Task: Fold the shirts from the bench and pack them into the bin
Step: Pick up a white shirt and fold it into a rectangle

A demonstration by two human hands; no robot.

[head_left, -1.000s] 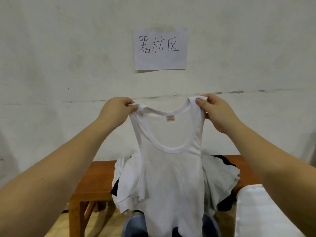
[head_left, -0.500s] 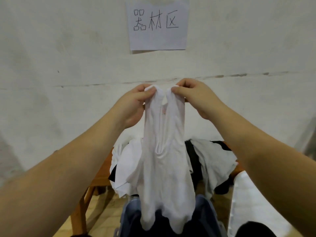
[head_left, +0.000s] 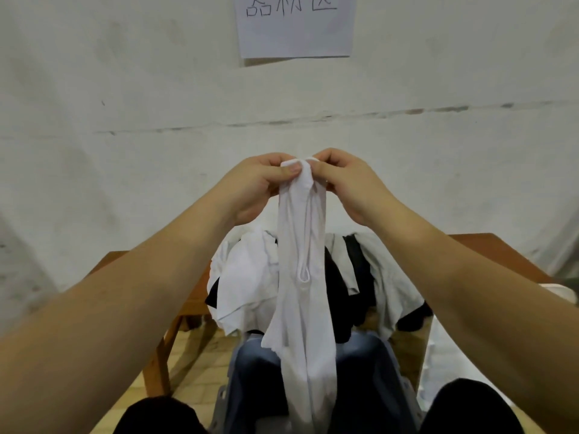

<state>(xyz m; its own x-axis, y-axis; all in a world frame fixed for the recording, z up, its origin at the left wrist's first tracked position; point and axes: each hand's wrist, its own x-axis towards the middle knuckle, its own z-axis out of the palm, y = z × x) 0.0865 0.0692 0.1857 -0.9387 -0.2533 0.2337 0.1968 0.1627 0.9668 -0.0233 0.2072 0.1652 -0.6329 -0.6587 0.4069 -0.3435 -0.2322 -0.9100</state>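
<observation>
Up in front of a pale plaster wall [head_left: 125,89], two bare hands hold a white tank top [head_left: 302,277] by its shoulder straps, which are brought together at the top. Left hand [head_left: 257,186] and right hand [head_left: 351,183] sit just beside each other — each with its fingers [head_left: 289,173] curled and pinching the strap fabric. The top hangs straight down, gathered lengthwise into a narrow strip, its hem falling in front of a grey-blue bin [head_left: 360,371] low in the middle of the view. Behind it, a heap of white and black shirts [head_left: 369,277] lies on a wooden tabletop [head_left: 501,255], some spilling over the near edge. A paper sign [head_left: 296,29] with handwritten characters is stuck on the wall above — its top is cut off. Tiled floor [head_left: 194,355] shows under the tabletop.
</observation>
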